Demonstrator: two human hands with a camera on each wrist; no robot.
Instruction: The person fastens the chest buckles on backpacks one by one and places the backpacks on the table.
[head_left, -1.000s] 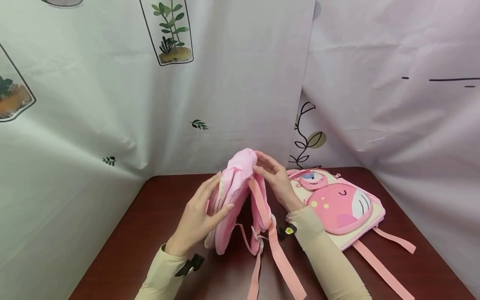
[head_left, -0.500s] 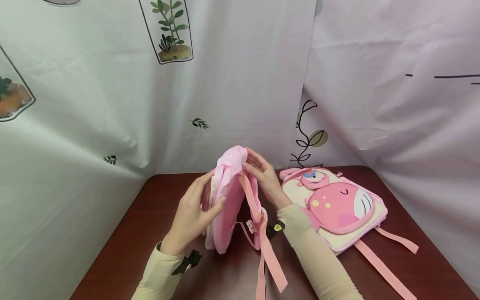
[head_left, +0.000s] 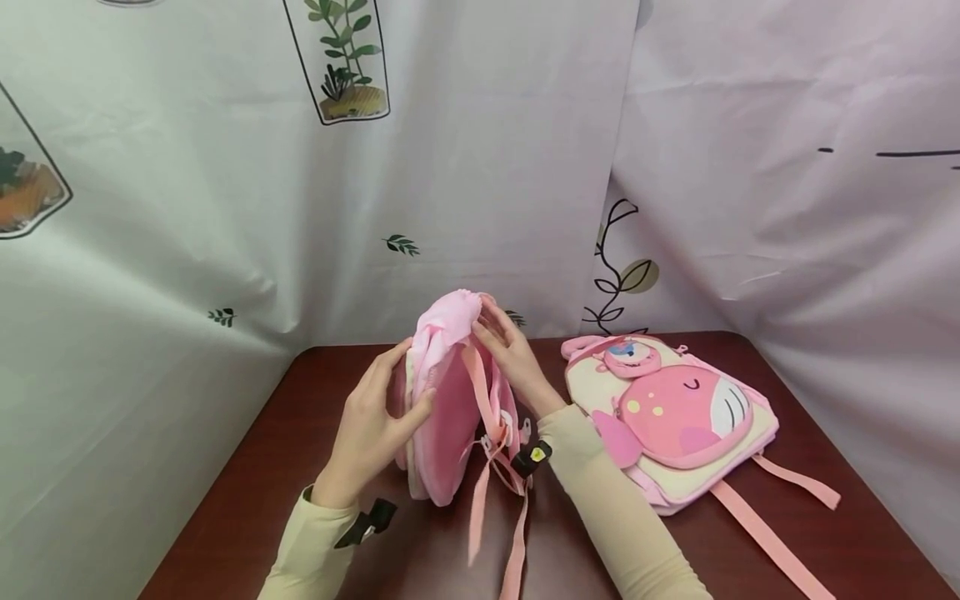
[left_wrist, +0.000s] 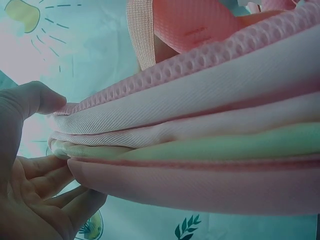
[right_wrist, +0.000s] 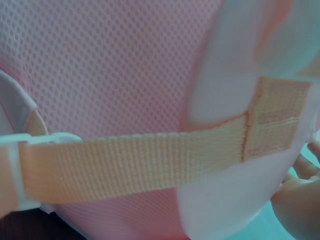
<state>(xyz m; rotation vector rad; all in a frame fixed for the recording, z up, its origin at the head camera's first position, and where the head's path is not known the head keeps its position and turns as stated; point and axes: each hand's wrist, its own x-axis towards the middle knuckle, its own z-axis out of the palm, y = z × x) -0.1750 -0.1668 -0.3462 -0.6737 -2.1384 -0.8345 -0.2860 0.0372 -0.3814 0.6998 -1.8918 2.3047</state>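
Note:
A pink backpack (head_left: 448,417) stands on edge on the table, its straps (head_left: 481,387) hanging toward me. My left hand (head_left: 369,429) holds its left side, thumb on the mesh back panel and fingers on the front, as the left wrist view shows. At the upper end, my right hand (head_left: 517,360) grips the far right edge between thumb and fingers. The right wrist view has the mesh back (right_wrist: 115,65) and a webbing strap (right_wrist: 135,162) with a white buckle (right_wrist: 30,140); most of that hand is out of frame there. The backpack's front is hidden in the head view.
A second pink and cream backpack (head_left: 678,412) with a whale on its front lies flat at the right, straps trailing toward the table's near right. The dark red table (head_left: 285,467) is enclosed by printed curtains (head_left: 487,150) behind and at both sides.
Both hands have shifted left together with the backpack, turning it slightly so more of its back panel shows. Its straps have swung left. The whale backpack stays where it was.

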